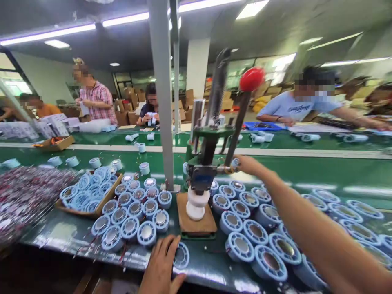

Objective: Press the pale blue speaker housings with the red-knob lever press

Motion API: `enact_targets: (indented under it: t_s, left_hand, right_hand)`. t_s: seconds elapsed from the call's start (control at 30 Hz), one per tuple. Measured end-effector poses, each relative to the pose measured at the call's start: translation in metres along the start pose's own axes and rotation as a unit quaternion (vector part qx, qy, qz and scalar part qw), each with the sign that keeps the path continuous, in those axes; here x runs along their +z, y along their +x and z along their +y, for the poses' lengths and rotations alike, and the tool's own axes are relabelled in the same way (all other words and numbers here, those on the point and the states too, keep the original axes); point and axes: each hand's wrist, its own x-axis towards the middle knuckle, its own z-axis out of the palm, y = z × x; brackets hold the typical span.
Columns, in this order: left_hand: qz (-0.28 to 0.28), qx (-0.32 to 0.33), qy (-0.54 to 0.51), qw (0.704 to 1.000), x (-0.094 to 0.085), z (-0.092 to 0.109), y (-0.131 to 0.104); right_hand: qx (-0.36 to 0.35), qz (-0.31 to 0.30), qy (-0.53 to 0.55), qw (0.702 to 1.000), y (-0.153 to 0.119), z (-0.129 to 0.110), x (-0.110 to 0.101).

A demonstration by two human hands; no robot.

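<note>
A green hand press (203, 163) with a red-knobbed lever (251, 79) stands on a wooden block (200, 226) at the middle of the bench. White round pieces (196, 204) sit stacked under its ram. My left hand (162, 265) is at the front edge, thumb and fingers around a blue round part (183, 256). My right hand (246, 164) reaches past the press to the foot of the lever, next to something small and blue; what its fingers grip is hidden.
Several blue round parts with metal centres lie left (134, 220) and right (254, 232) of the press. A cardboard tray (92, 192) holds blue rings. A grey post (162, 94) rises behind the left group. People work across a green conveyor (306, 167).
</note>
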Motion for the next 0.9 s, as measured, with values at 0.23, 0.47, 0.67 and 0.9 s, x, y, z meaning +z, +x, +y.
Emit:
enact_targets:
  t_s: [0.23,0.47,0.67,0.9]
  left_hand:
    - [-0.060,-0.040,-0.063,0.995,-0.020,0.017,-0.001]
    - [-0.008,-0.060,-0.033,0.998,-0.012,0.023,0.001]
    - [0.011,-0.010,-0.047,0.999,-0.008,0.021,-0.007]
    - [0.047,-0.057,-0.016,0.997,0.003,0.027,-0.003]
  right_hand:
    - [-0.194,-0.124,0.120,0.966,-0.154,0.005,-0.015]
    - [-0.246,-0.263,0.099,0.928,-0.251,-0.087,0.061]
    - [-0.247,-0.035,0.235,0.939,-0.265,-0.067,0.125]
    - [-0.098,0.177,0.289,0.936,-0.286,-0.072,0.191]
